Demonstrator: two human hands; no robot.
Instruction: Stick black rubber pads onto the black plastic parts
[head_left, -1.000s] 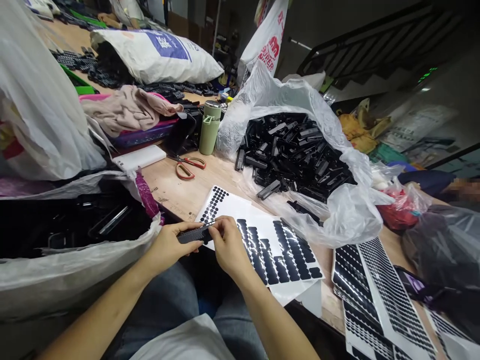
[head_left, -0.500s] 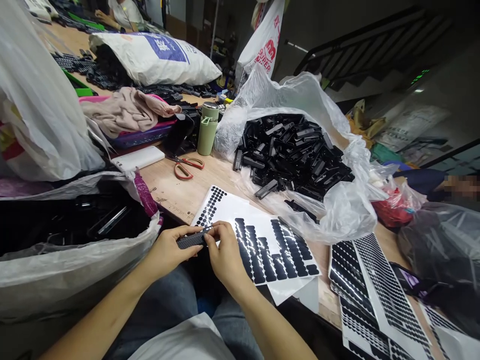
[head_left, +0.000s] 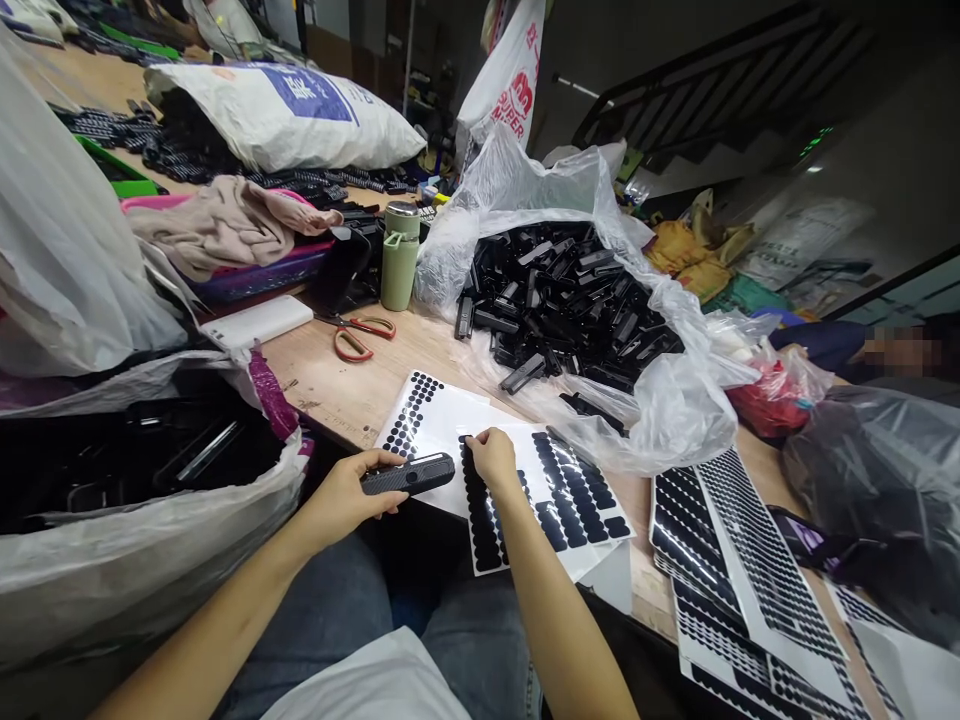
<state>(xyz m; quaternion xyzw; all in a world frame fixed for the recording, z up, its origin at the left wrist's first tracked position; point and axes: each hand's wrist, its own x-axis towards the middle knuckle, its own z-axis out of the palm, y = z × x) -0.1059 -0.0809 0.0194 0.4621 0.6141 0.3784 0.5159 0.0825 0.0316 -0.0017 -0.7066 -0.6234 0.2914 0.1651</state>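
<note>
My left hand [head_left: 365, 487] is closed around a long black plastic part [head_left: 427, 472] with a woven carbon-like pattern, a round dark spot and a pale slot along its top. Over the sheet of black oblong stickers [head_left: 570, 490], my right hand [head_left: 492, 458] pinches at a sticker at the upper end of the left column. Its fingertips partly hide that sticker. A sheet of small round black stickers [head_left: 409, 412] lies behind the held part.
A clear plastic bag [head_left: 694, 400] full of similar black parts [head_left: 570, 300] stands behind the sheets. Red-handled scissors [head_left: 352, 345] and a green flask [head_left: 400, 258] are to its left. More sticker sheets [head_left: 772, 560] lie at right; an open sack [head_left: 150, 530] of black pieces is at left.
My right hand has left the black part and moved right to the oblong sticker sheet. My left hand keeps its hold, and more of the part's top now shows.
</note>
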